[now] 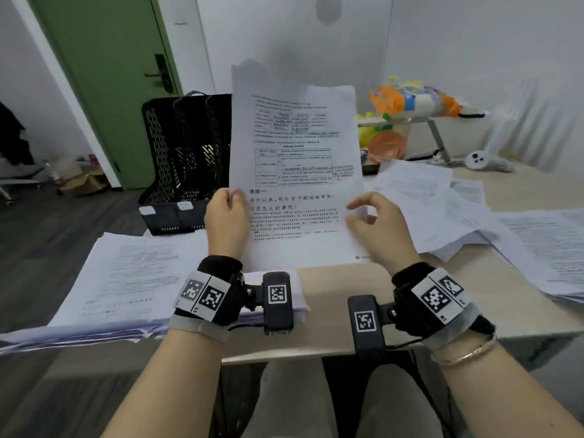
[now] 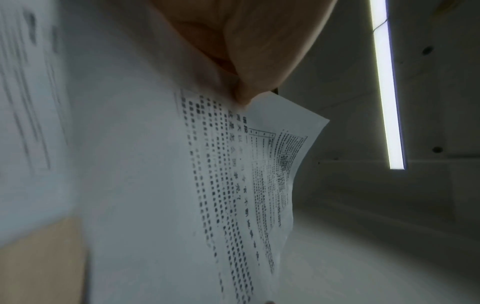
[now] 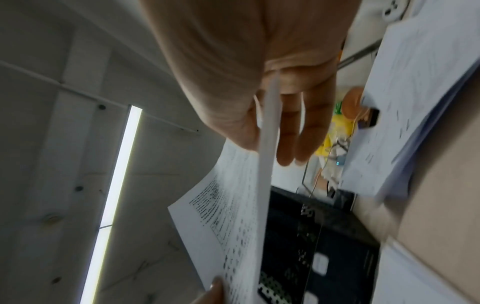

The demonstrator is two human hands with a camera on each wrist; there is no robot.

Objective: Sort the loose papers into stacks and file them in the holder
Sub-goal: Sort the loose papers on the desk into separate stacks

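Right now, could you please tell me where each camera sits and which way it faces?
Head: on the head, looking down at the desk; left hand and right hand hold up a printed sheet.
Left wrist: looks along the thumb, up toward the ceiling light.
Right wrist: looks along the fingers toward the black holder.
All share the sheet.

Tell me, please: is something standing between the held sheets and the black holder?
Nothing visible does. Both hands, left hand and right hand, hold the sheets raised directly before the black holder, partly hiding it.
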